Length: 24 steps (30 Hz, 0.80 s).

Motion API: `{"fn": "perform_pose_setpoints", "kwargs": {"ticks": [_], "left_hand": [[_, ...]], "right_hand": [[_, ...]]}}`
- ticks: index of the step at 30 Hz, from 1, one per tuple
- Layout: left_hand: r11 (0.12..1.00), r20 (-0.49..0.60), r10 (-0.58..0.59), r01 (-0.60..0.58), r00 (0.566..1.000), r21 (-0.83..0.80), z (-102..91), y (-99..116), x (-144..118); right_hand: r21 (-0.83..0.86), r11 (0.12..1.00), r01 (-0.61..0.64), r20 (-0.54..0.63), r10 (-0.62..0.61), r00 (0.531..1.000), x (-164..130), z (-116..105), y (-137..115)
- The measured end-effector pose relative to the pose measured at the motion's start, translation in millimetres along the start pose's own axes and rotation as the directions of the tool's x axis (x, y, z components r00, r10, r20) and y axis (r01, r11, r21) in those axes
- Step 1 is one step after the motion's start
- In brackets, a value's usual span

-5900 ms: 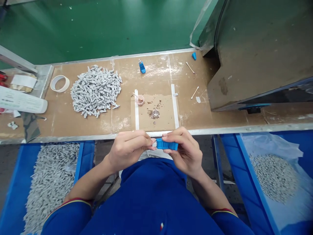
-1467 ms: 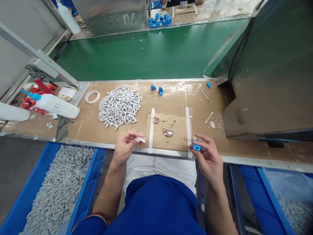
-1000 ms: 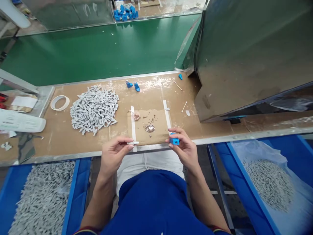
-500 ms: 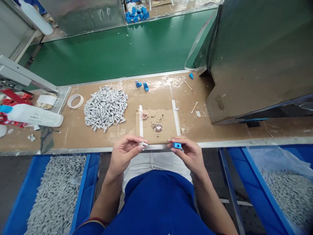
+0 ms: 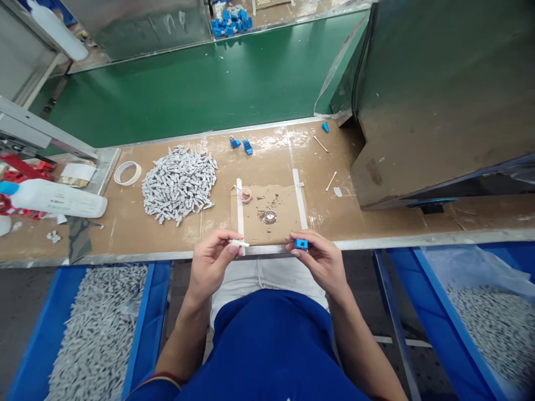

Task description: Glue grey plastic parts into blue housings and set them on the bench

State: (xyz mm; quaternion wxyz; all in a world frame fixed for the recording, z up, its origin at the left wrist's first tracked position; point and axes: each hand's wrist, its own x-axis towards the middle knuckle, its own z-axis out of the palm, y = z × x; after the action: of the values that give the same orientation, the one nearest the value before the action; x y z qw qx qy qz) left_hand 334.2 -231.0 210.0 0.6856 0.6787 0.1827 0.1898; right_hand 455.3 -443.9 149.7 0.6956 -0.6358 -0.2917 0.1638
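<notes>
Between the thumb and fingers of my left hand is a small light-grey plastic piece, its narrow end pointing right. My right hand pinches a small blue plastic housing with a dark opening facing me. The two pieces are apart, above the bench's front edge. Just beyond them lies a cardboard sheet held by white tape strips, with a shiny brown puddle on it. A cotton swab rests at a small round dish. To the left is a heap of similar grey pieces.
Two blue housings and a blue cone-shaped piece lie near the green belt. A tape roll and white bottle are at left; a metal cabinet stands right. Blue bins flank me.
The grey piece in my left hand has turned and now shows more of its length, pointing right. My right hand still holds the blue housing, barely shifted.
</notes>
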Motion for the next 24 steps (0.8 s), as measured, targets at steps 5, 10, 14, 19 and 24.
{"fn": "perform_pose_setpoints", "kwargs": {"ticks": [5,10,14,19,24], "left_hand": [[0.96,0.007,0.124,-0.121,0.992,0.252,2.4,6.3,7.6],[0.847,0.104,0.246,-0.266,0.964,0.461,3.4,6.8,22.3],[0.754,0.192,0.309,-0.363,0.931,0.547,6.6,5.3,39.7],[0.546,0.441,0.306,-0.535,0.844,0.645,13.5,12.0,68.2],[0.288,0.641,0.162,-0.657,0.75,0.696,26.6,16.6,91.2]], "right_hand": [[-0.106,0.994,0.033,-0.008,-0.034,0.999,1.5,-2.6,3.1],[-0.177,0.984,0.027,-0.001,-0.028,1.0,-0.1,-8.8,9.1],[-0.229,0.972,0.06,-0.033,-0.069,0.997,-0.9,-15.5,11.0],[-0.285,0.958,0.024,-0.121,-0.061,0.991,-2.0,-24.0,17.6],[-0.264,0.962,-0.071,-0.194,0.019,0.981,-6.6,-27.2,30.5]]}}
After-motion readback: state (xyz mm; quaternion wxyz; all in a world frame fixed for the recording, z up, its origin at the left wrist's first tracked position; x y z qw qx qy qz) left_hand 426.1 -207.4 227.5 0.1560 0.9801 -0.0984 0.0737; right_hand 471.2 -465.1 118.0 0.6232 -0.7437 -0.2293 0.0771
